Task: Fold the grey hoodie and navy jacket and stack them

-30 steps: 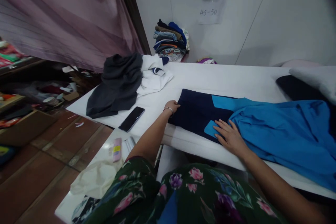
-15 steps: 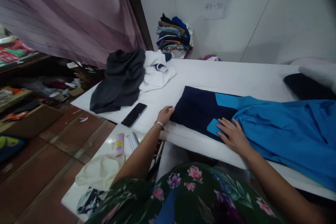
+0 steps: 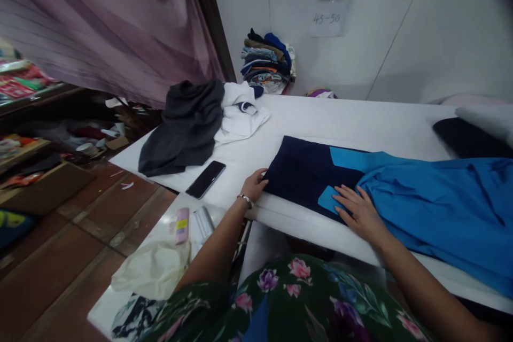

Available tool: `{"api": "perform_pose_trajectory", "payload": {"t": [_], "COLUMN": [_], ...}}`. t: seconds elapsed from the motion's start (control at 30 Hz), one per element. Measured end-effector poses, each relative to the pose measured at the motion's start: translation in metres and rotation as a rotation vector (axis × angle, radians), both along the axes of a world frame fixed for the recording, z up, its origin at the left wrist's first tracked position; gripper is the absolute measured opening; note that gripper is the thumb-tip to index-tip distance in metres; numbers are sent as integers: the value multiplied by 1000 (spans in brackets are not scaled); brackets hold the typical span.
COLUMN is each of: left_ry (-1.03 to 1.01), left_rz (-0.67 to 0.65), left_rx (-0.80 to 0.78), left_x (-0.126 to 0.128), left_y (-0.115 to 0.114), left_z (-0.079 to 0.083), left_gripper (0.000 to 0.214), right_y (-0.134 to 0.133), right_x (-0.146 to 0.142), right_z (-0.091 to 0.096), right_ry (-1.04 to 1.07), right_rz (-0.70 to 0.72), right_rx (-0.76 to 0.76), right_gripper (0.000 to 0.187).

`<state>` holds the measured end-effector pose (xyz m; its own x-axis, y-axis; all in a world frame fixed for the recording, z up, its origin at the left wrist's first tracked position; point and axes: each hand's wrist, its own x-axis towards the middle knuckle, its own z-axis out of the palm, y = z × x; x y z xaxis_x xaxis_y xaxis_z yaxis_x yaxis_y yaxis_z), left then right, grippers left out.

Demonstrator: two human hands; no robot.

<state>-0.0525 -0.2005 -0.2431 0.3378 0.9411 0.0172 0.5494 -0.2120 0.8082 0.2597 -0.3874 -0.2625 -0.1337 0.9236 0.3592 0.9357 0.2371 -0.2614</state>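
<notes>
A blue-and-navy garment (image 3: 308, 169) lies stretched out across the white table, its navy end to the left and its bright blue part bunched toward the right. My left hand (image 3: 254, 185), with a bracelet at the wrist, is closed on the left edge of the navy end, thumb and fingers at the cloth. Over the blue patch and navy fabric, my right hand (image 3: 359, 212) rests flat with its fingers spread. Exactly how much cloth the left fingers pinch is hidden.
A dark grey garment (image 3: 186, 128) and a white one (image 3: 240, 117) lie at the table's left end, near a phone (image 3: 206, 179). A lower white surface holds a pink packet (image 3: 181, 225) and cream cloth (image 3: 154, 268). Folded clothes (image 3: 266, 61) are stacked by the wall.
The view has tilted slightly, so everything sits a little lower. My left fingers have closed more at the navy edge; my right hand stays flat on the garment.
</notes>
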Motion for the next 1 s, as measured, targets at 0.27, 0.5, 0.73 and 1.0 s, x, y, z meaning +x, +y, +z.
{"api": "perform_pose_trajectory", "payload": {"t": [0.27,0.5,0.73,1.0], "left_ry": [515,756,728,509], "left_rz": [66,127,156,-117], "left_rx": [89,81,100,318], "left_x": [18,25,20,103], "left_y": [-15,-11,21,104], "left_z": [22,22,43,53], "left_gripper": [38,32,23,32], "right_y": [0,1,1,1], "right_x": [-2,-4,-4,-6], "right_z": [1,3,3,5], "right_ry": [9,17,42,93], "right_rz": [-4,-9,-1,-3], "right_rx": [-26,-41,-58,-59], "right_gripper": [35,36,36,36]}}
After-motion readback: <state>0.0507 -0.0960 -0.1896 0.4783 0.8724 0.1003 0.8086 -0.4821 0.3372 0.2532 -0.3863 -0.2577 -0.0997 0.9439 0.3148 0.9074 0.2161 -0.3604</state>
